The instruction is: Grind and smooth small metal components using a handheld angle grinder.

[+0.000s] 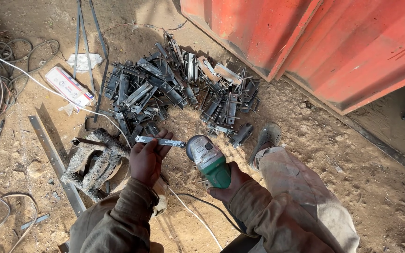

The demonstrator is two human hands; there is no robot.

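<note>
Left hand clamped on a flat metal bracket, its long axis horizontal, free end pointing right, touching the disc head of the green angle grinder gripped by right hand.

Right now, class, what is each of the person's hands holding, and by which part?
The left hand grips a short flat grey metal strip by its left end. The right hand holds a green-bodied angle grinder by the rear of its body.
</note>
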